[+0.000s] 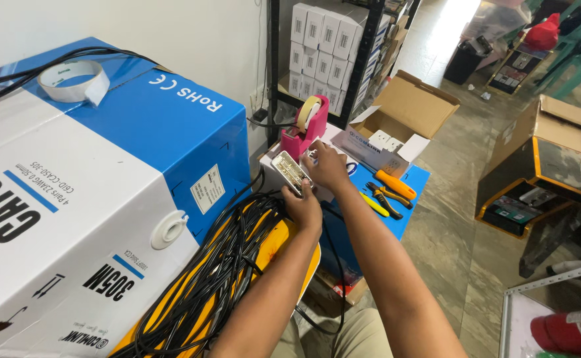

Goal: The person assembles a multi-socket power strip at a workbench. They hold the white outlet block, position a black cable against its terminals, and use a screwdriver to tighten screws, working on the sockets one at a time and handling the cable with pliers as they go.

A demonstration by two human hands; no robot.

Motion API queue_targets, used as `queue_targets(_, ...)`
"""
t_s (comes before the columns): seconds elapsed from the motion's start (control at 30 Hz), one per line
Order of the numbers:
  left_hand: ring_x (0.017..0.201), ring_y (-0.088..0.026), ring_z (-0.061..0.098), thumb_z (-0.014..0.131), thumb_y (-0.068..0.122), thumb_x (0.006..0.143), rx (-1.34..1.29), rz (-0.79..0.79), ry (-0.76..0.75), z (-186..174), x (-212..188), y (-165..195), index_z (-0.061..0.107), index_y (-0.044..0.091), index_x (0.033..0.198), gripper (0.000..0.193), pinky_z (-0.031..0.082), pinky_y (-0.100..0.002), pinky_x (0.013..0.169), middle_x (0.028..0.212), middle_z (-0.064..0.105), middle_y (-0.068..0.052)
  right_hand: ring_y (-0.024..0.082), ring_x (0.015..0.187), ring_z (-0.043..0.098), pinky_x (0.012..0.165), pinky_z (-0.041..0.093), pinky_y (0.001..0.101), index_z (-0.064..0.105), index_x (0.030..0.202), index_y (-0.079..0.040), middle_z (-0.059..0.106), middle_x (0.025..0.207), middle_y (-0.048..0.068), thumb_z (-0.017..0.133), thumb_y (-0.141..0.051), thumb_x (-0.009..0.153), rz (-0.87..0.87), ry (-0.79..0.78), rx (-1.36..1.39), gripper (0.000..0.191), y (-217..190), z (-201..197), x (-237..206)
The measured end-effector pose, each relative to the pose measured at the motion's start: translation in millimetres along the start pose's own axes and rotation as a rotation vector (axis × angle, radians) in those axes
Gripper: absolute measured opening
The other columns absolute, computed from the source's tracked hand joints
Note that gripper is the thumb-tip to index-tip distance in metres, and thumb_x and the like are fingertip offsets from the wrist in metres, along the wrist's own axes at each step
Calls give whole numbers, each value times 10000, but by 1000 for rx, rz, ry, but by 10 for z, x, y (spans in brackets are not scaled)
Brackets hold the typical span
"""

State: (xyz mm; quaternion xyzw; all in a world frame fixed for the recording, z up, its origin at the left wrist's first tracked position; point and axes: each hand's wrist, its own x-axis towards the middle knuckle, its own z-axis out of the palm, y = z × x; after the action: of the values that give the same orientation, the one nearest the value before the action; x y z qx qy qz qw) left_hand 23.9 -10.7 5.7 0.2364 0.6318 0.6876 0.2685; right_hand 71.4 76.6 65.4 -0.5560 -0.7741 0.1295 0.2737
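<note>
Both hands are working on a small grey plastic housing [291, 174], sitting just in front of the pink tape dispenser [312, 126] on the blue table [415, 182]. Left hand [303, 207] is gripping the housing's near end from below, fingers curled around it. Right hand [327, 166] is resting on the far end, fingers bent down onto it; whether it's pinching anything small, can't tell. Black cable coil [217, 278] is lying on a yellow stool [274, 245] under the left forearm. Orange-handled pliers [391, 192] and a yellow tool [374, 203] are lying just right of the hands. An open cardboard box [406, 116] is sitting behind them. A big blue-and-white cable carton [105, 192] is standing on the left, tape roll [73, 81] on top.
</note>
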Motion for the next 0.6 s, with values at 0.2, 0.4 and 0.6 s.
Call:
queue_targets(0.2,1095,-399,681,605,324,992,-32,-61,30,27,41,-107,438,36,1340,481,522,-469,904,1208,660,-252,322,1094,629,902,379,529,600,1187,-97,670,1147,141,874,-447,711,-65,38,-112,651,-139,30,-10)
queue_targets(0.4,1113,-420,668,597,310,992,-41,7,91,39,72,-161,402,23,1382,522,517,-486,918,1242,634,-280,297,1019,681,916,400,499,614,1126,-76,727,1004,95,775,-419,863,-36,68,-95,462,-184,174,-103)
queue_targets(0.6,1113,-426,666,587,317,990,-27,-45,81,27,58,-116,395,20,1397,539,515,-486,917,1249,632,-288,278,913,694,867,425,461,685,971,-71,730,965,83,758,-401,873,-20,111,-106,352,-246,133,-160)
